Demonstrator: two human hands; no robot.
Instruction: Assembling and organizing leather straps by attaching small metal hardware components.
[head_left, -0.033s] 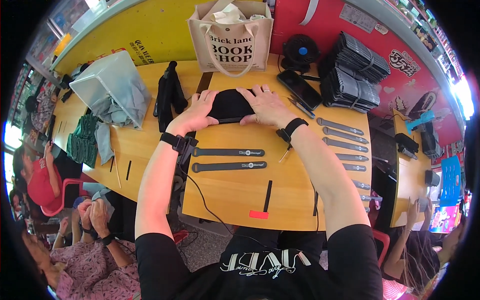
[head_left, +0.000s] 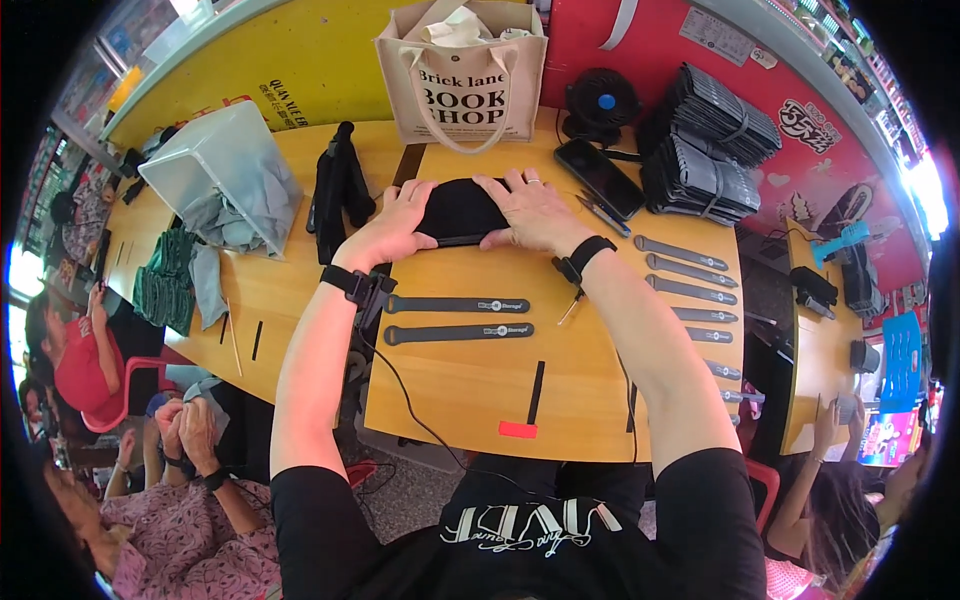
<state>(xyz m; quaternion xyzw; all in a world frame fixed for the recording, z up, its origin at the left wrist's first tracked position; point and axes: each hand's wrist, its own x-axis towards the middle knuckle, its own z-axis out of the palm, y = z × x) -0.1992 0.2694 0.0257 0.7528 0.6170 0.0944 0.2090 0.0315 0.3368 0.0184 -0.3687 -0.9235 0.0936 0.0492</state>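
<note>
While both palms are pressing down on it, the black fabric bundle [head_left: 460, 212] is lying near the far edge of the wooden table [head_left: 470, 390], just in front of the canvas tote bag [head_left: 462, 75]. The left hand [head_left: 392, 225] is covering its left end with fingers curled over the cloth; the right hand [head_left: 535, 212] is spreading flat across its right end, a ring possibly showing on one finger. Two black straps [head_left: 458, 318] are lying side by side nearer the person, and a black phone [head_left: 599, 177] is resting just right of the hands.
</note>
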